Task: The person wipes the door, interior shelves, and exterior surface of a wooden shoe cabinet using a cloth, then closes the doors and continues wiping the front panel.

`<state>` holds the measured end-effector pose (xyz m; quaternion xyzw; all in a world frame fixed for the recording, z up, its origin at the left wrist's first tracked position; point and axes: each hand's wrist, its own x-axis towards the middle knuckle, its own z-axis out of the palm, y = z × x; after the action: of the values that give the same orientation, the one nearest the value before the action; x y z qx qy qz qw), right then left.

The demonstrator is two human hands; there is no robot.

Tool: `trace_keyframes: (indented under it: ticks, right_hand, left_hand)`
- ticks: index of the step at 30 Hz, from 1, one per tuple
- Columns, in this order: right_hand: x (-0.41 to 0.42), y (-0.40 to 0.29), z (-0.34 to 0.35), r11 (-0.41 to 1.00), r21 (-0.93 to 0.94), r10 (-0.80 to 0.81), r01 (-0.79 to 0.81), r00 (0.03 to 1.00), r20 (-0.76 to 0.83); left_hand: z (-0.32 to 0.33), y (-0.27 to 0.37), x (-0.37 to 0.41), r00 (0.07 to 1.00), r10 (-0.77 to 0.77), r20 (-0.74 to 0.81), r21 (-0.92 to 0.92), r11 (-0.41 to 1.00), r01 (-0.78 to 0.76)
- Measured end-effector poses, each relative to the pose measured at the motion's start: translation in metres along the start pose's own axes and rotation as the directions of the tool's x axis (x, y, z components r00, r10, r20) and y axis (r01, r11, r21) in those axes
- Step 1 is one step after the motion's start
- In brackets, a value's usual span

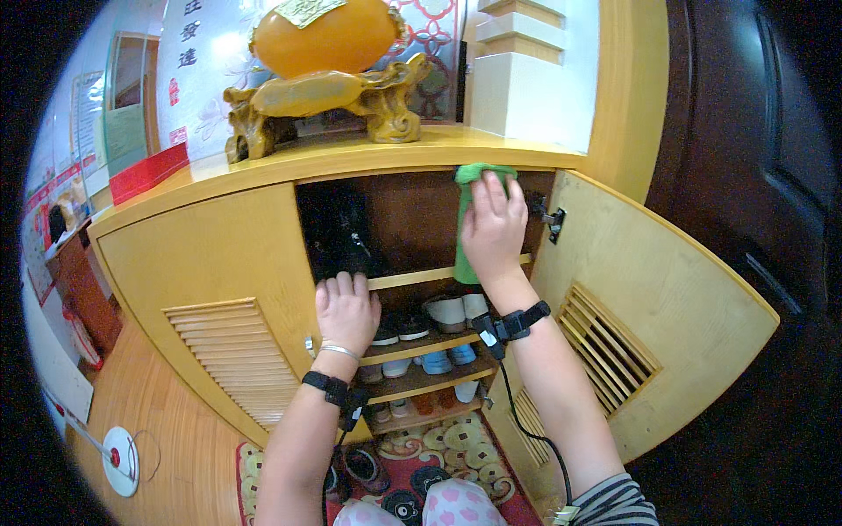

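Observation:
My right hand [493, 227] grips a green cloth [468, 246] at the upper right of the open side of a wooden shoe cabinet [342, 156]. Part of the cloth hangs down in front of the top shelf's edge. My left hand [346, 309] rests with its fingers over the front edge of the top shelf [414, 278], near the shut left door [217, 263]. A black object [339, 230], too dark to identify, stands on that shelf. Lower down, white shoes [447, 312], blue shoes [435, 361] and several other shoes sit on the shelves.
The louvred right door [658, 296] stands open, close to a dark door [743, 164]. On the cabinet top, an orange ornament [329, 33] rests on a carved stand [309, 95], with a red box [150, 174] at left. Shoes [365, 468] lie on the patterned mat [454, 440].

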<state>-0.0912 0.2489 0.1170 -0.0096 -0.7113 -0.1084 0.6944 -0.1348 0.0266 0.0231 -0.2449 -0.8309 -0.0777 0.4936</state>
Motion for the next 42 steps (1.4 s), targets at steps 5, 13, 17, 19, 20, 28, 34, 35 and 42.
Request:
trace_keyframes:
  ticks: [5,13,17,19,20,28,34,35,42]
  right_hand:
    - [-0.006,0.051,-0.004,0.915,0.099,0.388,-0.392,0.92,0.053]
    - [-0.004,0.019,-0.006,0.89,0.351,0.29,-0.29,0.955,0.054]
    - [-0.038,-0.015,-0.014,0.868,0.483,0.016,-0.118,0.978,0.209]
    - [-0.059,-0.039,-0.02,0.773,0.633,-0.205,-0.022,0.937,0.283]
    - [-0.068,-0.05,-0.022,0.798,0.602,-0.225,-0.037,0.908,0.354]
    - [-0.126,0.01,-0.011,0.947,0.212,0.125,-0.24,0.887,0.445]
    - [-0.123,0.042,-0.018,0.943,0.014,0.309,-0.332,0.892,0.33]
    - [-0.124,0.037,-0.018,0.947,0.065,0.273,-0.315,0.894,0.355]
    - [-0.124,-0.058,-0.027,0.786,0.557,0.019,-0.267,0.912,0.41]
  left_hand:
    - [0.004,0.0,0.0,0.995,-0.035,0.099,-0.008,0.999,0.036]
    - [0.002,0.001,-0.001,0.992,-0.034,0.122,-0.008,0.999,0.035]
    - [0.003,-0.003,-0.006,0.992,-0.041,0.119,-0.007,0.999,0.042]
    - [0.0,0.0,-0.004,0.994,-0.028,0.108,-0.011,1.0,0.03]
    - [0.001,0.003,-0.002,0.992,-0.036,0.124,-0.044,0.998,0.041]
    - [-0.004,-0.004,-0.011,0.997,-0.02,0.08,-0.06,0.998,0.024]
    - [-0.004,0.007,-0.012,0.997,-0.036,0.067,-0.11,0.993,0.043]
    - [-0.006,0.009,-0.014,0.998,-0.034,0.062,-0.11,0.993,0.041]
    - [-0.014,0.022,-0.054,0.992,0.092,0.09,-0.456,0.889,-0.041]
